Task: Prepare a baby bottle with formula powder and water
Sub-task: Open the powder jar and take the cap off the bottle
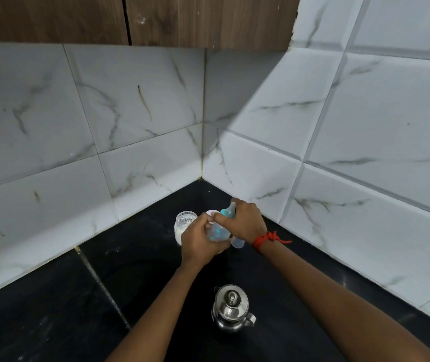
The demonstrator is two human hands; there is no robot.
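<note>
Gripped bottle (219, 232), jar (184, 223) seemingly half-hidden

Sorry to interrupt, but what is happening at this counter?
A person is working on a baby bottle above the black counter. The left hand grips its body while the right hand holds the teat end. A jar holding white powder stands just behind, and a lidded steel jug sits nearer.

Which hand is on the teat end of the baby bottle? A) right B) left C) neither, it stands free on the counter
A: the right hand grips the baby bottle at its teat end, while the left hand holds the body.
</note>
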